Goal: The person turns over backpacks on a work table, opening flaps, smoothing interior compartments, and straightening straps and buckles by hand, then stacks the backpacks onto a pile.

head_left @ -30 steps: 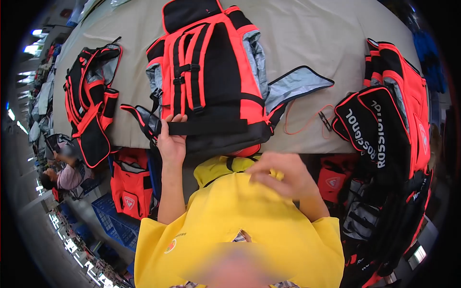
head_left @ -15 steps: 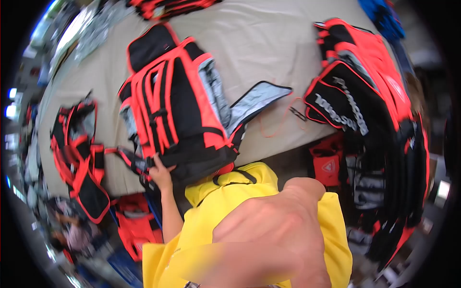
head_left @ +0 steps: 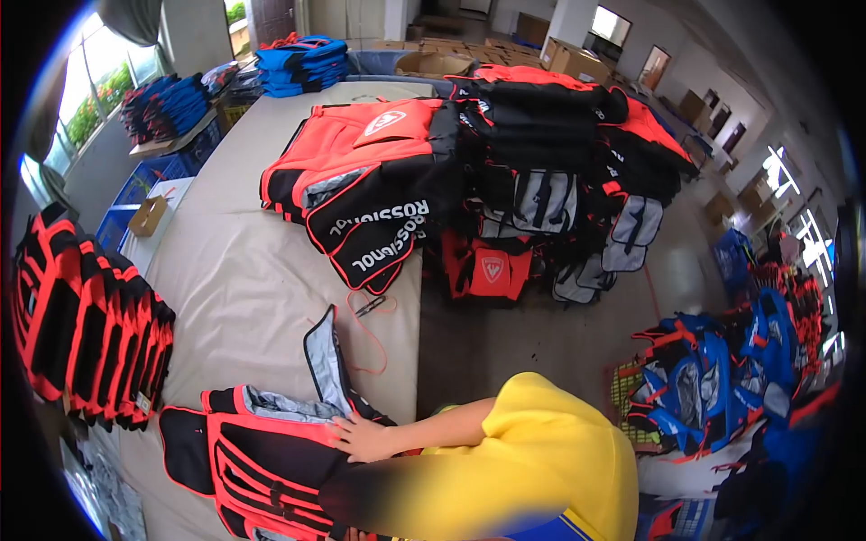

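A red and black backpack (head_left: pixel 280 451) with grey lining lies on the cloth-covered table, its top flap to the left and its side panel standing open. My right hand (head_left: pixel 363 439) rests on its upper side near the base, fingers spread. Only a few fingertips of my left hand (head_left: pixel 357 534) show at the bottom edge, by the backpack's lower end; the rest is hidden or out of frame. A blurred patch covers part of the backpack's base and my yellow shirt. Small dark thread snips (head_left: pixel 371 307) and an orange cord (head_left: pixel 379 347) lie beyond the open panel.
Finished-looking red and black bags (head_left: pixel 379 171) marked Rossignol are piled on the table's far end. More backpacks (head_left: pixel 90 334) stand in a row at left. Blue bags (head_left: pixel 302 65) are stacked at the back; others (head_left: pixel 695 388) fill crates at right. Cartons (head_left: pixel 577 63) stand behind.
My view has swung right and up, bringing the room and bag piles into sight. The backpack now appears lower left. My right hand, near the camera before, is now on the backpack.
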`<state>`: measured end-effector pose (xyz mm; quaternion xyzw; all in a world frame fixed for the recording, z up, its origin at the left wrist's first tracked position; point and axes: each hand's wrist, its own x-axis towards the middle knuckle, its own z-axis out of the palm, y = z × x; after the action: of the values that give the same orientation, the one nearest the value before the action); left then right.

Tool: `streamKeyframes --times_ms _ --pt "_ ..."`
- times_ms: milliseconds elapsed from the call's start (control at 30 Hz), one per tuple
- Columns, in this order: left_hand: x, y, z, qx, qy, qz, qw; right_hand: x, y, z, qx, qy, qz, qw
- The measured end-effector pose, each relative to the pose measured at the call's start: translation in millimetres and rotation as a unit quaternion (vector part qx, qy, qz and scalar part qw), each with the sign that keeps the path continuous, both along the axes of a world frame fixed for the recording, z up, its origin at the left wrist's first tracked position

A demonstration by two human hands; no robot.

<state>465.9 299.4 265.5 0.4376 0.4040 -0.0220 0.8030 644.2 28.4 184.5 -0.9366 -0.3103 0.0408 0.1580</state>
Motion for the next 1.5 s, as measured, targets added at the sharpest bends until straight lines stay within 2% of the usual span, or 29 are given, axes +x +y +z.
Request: streamKeyframes --times_ms 67,100,133,167,200,233,267,300,333,367,400,433,467,533,600,667,733,767,833,867,967,1000,1067,1167,1267,1300,1433,1500 --pt "9 30 -3 -0.005 0.055 -0.018 0.998 -4 -14 12 0.053 -0.022 -0.008 0.998" --pt "10 48 -23 -0.009 0.073 0.000 0.997 2 -18 19 0.051 -0.026 -0.010 0.998" --pt "15 46 -18 -0.010 0.074 0.004 0.997 5 -18 32 0.041 -0.013 -0.018 0.999" --pt "22 46 -13 0.047 0.066 -0.027 0.996 7 -19 44 0.029 0.005 -0.006 1.000" --pt "31 46 -5 0.102 0.066 -0.038 0.992 14 -21 64 -0.005 0.085 0.003 0.996" --pt "39 47 2 0.156 0.071 -0.026 0.985 11 -23 67 -0.014 0.066 -0.004 0.998" --pt "44 50 5 0.208 0.081 0.010 0.975 4 -25 51 0.006 -0.005 -0.019 1.000" --pt "48 55 -32 0.280 0.021 0.109 0.953 2 -29 48 0.017 -0.020 -0.030 0.999" --pt "59 43 -33 0.619 -0.001 0.073 0.782 3 -31 59 0.028 -0.038 -0.013 0.999" --pt "77 28 14 0.700 -0.015 0.043 0.713 6 -31 68 0.029 -0.037 0.008 0.999" --pt "99 22 26 0.725 0.005 0.071 0.685 4 -30 71 0.010 -0.047 0.022 0.999" --pt "118 14 44 0.816 0.026 0.040 0.577 7 -31 70 0.001 -0.040 0.042 0.998" --pt "137 12 69 0.721 -0.009 0.008 0.693 7 -31 75 -0.022 -0.039 0.055 0.998" --pt "174 -2 58 0.699 -0.030 -0.009 0.714 16 -28 82 -0.067 -0.026 0.086 0.994" --pt "200 -15 40 0.737 0.050 -0.070 0.670 26 -28 78 -0.085 -0.038 0.138 0.986" --pt "213 -15 -1 0.736 0.095 -0.112 0.661 40 -33 81 -0.103 -0.041 0.171 0.979" --pt "209 -16 -63 0.719 0.177 -0.147 0.656 58 -34 90 -0.127 0.052 0.238 0.961" --pt "200 -15 -91 0.760 0.171 -0.149 0.609 68 -30 99 -0.140 0.076 0.249 0.955" --pt "199 -18 -83 0.796 0.155 -0.117 0.574 100 -19 122 -0.151 0.209 0.264 0.929" --pt "197 -19 -82 0.804 0.148 -0.113 0.564 118 -15 124 -0.120 0.264 0.256 0.922" --pt "199 -22 -77 0.806 0.150 -0.134 0.557 156 -1 103 0.073 0.321 0.080 0.941" --pt "199 -22 -80 0.806 0.148 -0.134 0.558 167 8 93 0.148 0.320 0.015 0.936" --pt "200 -21 -82 0.803 0.163 -0.153 0.552 188 23 43 0.242 0.279 -0.037 0.928" --pt "201 -23 -86 0.795 0.178 -0.173 0.553 224 58 26 0.257 0.284 -0.086 0.920" --pt "202 -21 -90 0.786 0.177 -0.182 0.563 271 98 18 0.244 0.244 -0.085 0.935" --pt "202 -21 -90 0.784 0.177 -0.185 0.565 285 112 14 0.229 0.139 -0.053 0.962" --pt "202 -21 -94 0.771 0.173 -0.190 0.583 353 177 -4 0.168 0.128 0.023 0.977" --pt "201 -19 -94 0.766 0.178 -0.200 0.585 385 228 0 0.230 0.154 0.030 0.960"
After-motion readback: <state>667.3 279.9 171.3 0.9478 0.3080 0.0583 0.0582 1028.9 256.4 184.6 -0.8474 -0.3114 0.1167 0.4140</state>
